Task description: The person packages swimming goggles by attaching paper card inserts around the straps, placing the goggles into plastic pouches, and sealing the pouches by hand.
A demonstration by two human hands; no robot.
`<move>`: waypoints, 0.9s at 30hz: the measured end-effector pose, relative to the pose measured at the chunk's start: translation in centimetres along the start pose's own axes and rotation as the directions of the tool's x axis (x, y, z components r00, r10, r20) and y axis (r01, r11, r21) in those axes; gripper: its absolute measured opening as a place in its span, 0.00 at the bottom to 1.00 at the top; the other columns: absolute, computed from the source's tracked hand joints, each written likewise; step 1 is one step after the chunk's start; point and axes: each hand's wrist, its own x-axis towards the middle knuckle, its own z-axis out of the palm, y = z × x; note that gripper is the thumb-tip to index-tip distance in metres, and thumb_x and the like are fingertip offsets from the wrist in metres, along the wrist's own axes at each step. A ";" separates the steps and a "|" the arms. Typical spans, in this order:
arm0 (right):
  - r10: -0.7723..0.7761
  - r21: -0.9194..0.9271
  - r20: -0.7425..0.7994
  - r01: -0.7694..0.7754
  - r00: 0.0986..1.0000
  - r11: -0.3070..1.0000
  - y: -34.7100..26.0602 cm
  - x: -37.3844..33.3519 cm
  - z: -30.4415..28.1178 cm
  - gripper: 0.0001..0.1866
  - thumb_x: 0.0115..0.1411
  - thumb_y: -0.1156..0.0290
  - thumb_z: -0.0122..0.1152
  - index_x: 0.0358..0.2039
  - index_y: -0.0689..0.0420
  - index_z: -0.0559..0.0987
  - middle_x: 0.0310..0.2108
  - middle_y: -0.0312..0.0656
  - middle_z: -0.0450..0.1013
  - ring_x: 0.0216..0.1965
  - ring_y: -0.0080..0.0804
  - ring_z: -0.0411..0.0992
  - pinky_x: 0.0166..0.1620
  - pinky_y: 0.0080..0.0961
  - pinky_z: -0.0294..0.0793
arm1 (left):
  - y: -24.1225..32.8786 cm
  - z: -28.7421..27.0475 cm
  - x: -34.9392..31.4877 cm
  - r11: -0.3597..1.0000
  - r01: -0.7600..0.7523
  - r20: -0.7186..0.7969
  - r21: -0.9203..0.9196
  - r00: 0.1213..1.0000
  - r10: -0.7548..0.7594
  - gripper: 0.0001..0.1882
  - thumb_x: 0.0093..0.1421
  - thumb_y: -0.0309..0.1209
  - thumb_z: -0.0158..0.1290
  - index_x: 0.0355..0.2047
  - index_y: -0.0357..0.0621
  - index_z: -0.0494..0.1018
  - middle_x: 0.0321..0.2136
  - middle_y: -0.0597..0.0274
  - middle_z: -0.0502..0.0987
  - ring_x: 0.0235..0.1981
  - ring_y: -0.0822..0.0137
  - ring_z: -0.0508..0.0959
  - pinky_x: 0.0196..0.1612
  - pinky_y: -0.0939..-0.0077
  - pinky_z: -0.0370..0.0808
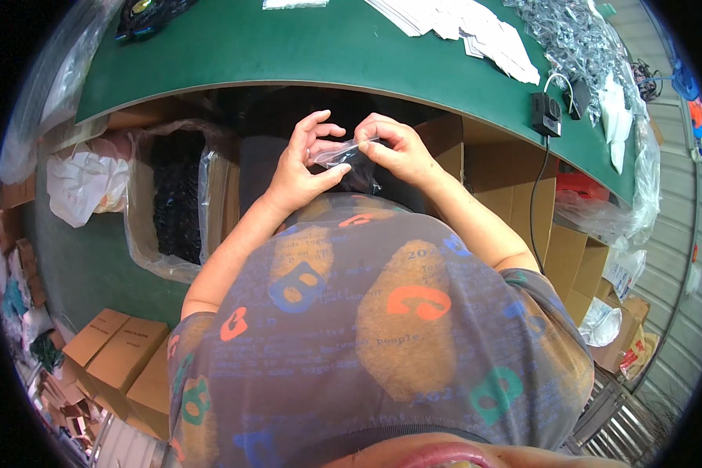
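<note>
Green tabletop (288, 47) | cardboard boxes (117, 351) below | white cards (476, 27)

I saw a green worktable (304, 47) carrying white cards (476, 31) and a heap of clear packets (569, 39). Below it stood a plastic-lined carton of dark parts (175, 195), brown cardboard boxes (117, 351), and a black power adapter (546, 113).
</note>
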 end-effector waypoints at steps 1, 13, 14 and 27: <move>0.001 0.002 0.003 -0.001 1.000 1.000 -0.3 0.1 0.1 0.06 0.62 0.72 0.63 0.37 0.61 0.80 0.39 0.36 0.72 0.42 0.25 0.70 0.47 0.24 0.69 | 0.0 0.0 0.0 1.000 -0.010 0.001 0.007 1.000 0.010 0.47 0.53 0.20 0.67 0.70 0.48 0.53 0.56 0.53 0.70 0.53 0.63 0.79 0.56 0.67 0.77; 0.061 -0.010 -0.010 -0.061 0.998 0.998 -1.0 0.3 0.1 0.09 0.61 0.67 0.67 0.37 0.58 0.82 0.37 0.36 0.75 0.41 0.26 0.74 0.46 0.25 0.72 | 0.0 0.3 0.3 1.000 -0.020 0.026 -0.005 0.999 0.020 0.47 0.54 0.20 0.66 0.70 0.49 0.53 0.56 0.53 0.70 0.55 0.61 0.79 0.57 0.65 0.77; 0.074 -0.047 -0.001 -0.074 0.997 0.996 -1.2 0.5 0.0 0.09 0.61 0.67 0.67 0.37 0.58 0.83 0.37 0.36 0.75 0.41 0.27 0.74 0.46 0.25 0.72 | -0.1 0.2 0.3 1.000 -0.023 0.027 -0.004 0.999 0.023 0.47 0.54 0.20 0.66 0.70 0.49 0.53 0.56 0.53 0.70 0.55 0.61 0.79 0.57 0.65 0.77; 0.077 -0.150 0.058 -0.068 0.995 0.986 -3.0 1.3 0.2 0.07 0.60 0.72 0.66 0.38 0.60 0.83 0.36 0.36 0.73 0.40 0.26 0.73 0.44 0.25 0.72 | 0.0 0.3 0.3 0.999 -0.030 0.033 -0.016 0.999 0.030 0.47 0.54 0.19 0.65 0.70 0.49 0.53 0.55 0.53 0.71 0.55 0.61 0.79 0.57 0.65 0.77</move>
